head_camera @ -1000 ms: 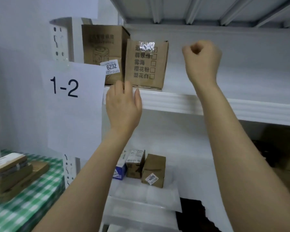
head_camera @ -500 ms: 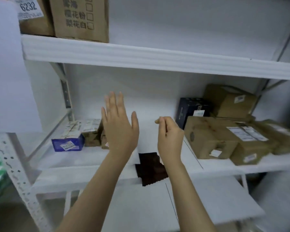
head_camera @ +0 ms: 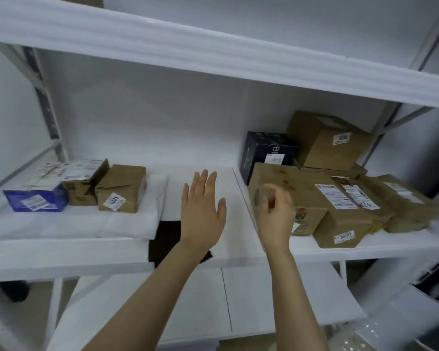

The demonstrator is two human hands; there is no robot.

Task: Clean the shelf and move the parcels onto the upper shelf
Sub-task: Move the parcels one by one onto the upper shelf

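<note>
White shelf w/ parcels, maybe cloth

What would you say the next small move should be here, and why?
Probably the right hand should take hold of the nearest cardboard box, since it is right beside it; the left hand hovers open over the shelf, and parcels belong on the upper shelf.

cloth: dark brown, flat at shelf front edge
left parcels: three small boxes, left of cloth
right parcels: brown and navy boxes, piled right of cloth
upper shelf: white, above cloth
</note>
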